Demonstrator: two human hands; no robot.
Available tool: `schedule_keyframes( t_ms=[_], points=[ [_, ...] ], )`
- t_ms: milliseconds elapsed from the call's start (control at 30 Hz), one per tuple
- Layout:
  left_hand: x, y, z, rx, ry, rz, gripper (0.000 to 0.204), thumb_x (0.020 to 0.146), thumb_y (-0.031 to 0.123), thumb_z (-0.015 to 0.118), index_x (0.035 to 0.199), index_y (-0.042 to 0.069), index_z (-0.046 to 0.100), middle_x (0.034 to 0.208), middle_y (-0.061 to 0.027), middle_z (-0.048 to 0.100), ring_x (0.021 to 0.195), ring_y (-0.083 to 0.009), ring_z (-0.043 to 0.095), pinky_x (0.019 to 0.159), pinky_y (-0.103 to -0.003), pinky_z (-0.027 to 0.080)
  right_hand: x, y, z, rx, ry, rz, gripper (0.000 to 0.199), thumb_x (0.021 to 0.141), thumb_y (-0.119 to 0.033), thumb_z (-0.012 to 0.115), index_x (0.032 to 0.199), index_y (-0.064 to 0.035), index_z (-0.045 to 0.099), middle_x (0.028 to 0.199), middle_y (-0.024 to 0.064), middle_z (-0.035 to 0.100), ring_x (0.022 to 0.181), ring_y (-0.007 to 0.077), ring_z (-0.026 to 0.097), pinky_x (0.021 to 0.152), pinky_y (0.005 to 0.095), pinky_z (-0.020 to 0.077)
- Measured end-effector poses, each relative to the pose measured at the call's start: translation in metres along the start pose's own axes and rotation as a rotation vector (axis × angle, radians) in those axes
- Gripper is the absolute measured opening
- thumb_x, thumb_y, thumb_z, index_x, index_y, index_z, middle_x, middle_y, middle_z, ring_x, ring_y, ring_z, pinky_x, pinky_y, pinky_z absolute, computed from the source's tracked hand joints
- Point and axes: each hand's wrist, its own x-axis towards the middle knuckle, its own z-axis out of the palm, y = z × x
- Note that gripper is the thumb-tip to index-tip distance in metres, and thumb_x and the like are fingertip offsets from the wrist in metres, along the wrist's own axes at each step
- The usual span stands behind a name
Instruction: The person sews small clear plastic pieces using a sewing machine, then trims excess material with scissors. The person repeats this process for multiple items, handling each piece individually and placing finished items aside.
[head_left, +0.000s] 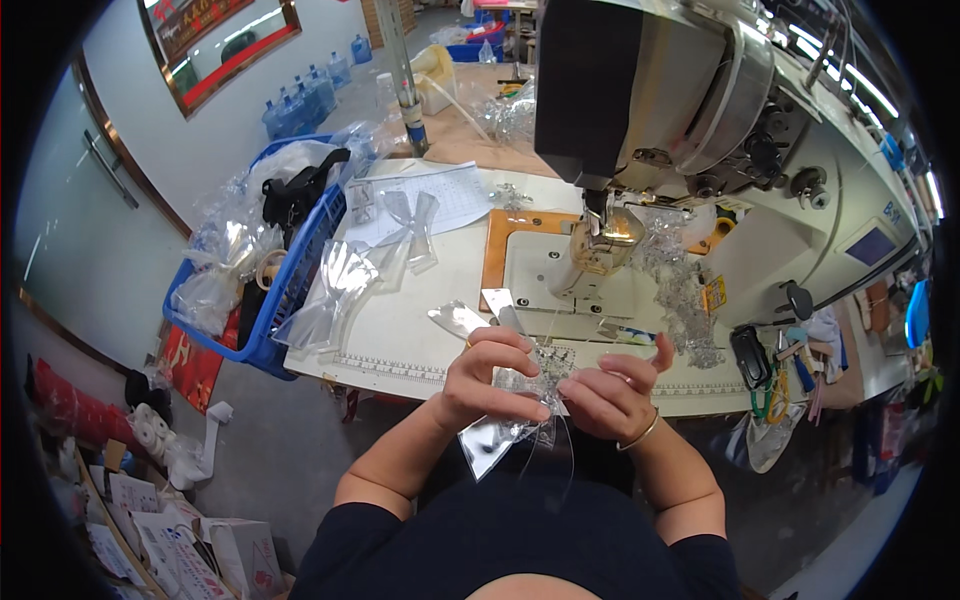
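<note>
A clear, shiny plastic bow (487,443) is held over the table's front edge. My left hand (485,380) is closed on it, with strips of the plastic sticking out above and below the fingers. My right hand (612,396) is just beside it, thumb and fingers pinched together at the bow's middle and one finger raised; what they pinch is too small to make out. A thin clear strand (573,455) hangs below the hands. More clear plastic bows (345,285) lie on the table to the left, some on a printed paper sheet (460,192).
A sewing machine (690,85) stands ahead and right, its needle area over a metal plate (525,265). Small clear trimmings (690,305) lie beside it. A blue basket (312,245) of plastic stands left. Scissors (778,398) hang at the right edge.
</note>
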Motion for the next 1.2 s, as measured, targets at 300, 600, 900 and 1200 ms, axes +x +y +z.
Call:
schedule_keyframes(
  t_ms=[300, 600, 900, 1200],
  points=[
    [0.003, 0.01, -0.008, 0.072, -0.018, 0.112, 0.032, 0.068, 0.009, 0.077, 0.091, 0.03, 0.073, 0.101, 0.0083, 0.063, 0.106, -0.0236, 0.051, 0.083, -0.036, 0.044, 0.004, -0.002, -0.009, -0.176, 0.001, -0.177, 0.012, 0.077, -0.023, 0.063, 0.087, -0.0288, 0.065, 0.088, -0.0164, 0.062, 0.102, 0.0136, 0.044, 0.112, 0.0574, 0.0115],
    [0.004, 0.011, -0.014, 0.079, -0.064, 0.149, 0.027, 0.07, 0.011, 0.077, 0.092, 0.026, 0.072, 0.104, 0.0087, 0.067, 0.109, -0.0256, 0.052, 0.084, -0.038, 0.043, 0.007, -0.004, -0.005, -0.19, 0.056, -0.212, 0.015, 0.075, -0.024, 0.061, 0.087, -0.0309, 0.068, 0.088, -0.0176, 0.062, 0.102, 0.0115, 0.044, 0.11, 0.0583, 0.0116],
    [-0.011, 0.003, -0.007, -0.212, 0.034, -0.328, 0.027, 0.073, 0.002, 0.073, 0.099, 0.004, 0.065, 0.101, -0.0053, 0.067, 0.098, -0.0227, 0.062, 0.087, -0.036, 0.048, 0.017, -0.021, 0.014, 0.346, -0.177, 0.463, 0.022, 0.067, -0.009, 0.074, 0.086, -0.0146, 0.063, 0.085, -0.0008, 0.061, 0.09, 0.0196, 0.056, 0.104, 0.0517, 0.0198],
    [-0.027, -0.001, 0.01, -0.584, 0.324, -1.144, 0.025, 0.08, 0.001, 0.068, 0.104, -0.001, 0.059, 0.093, -0.0071, 0.067, 0.086, -0.012, 0.064, 0.078, -0.025, 0.051, 0.011, -0.005, 0.022, 0.986, -0.542, 1.133, 0.019, 0.08, -0.019, 0.073, 0.086, -0.0024, 0.066, 0.079, 0.0009, 0.066, 0.076, 0.0082, 0.057, 0.072, 0.0246, 0.046]
  ],
)
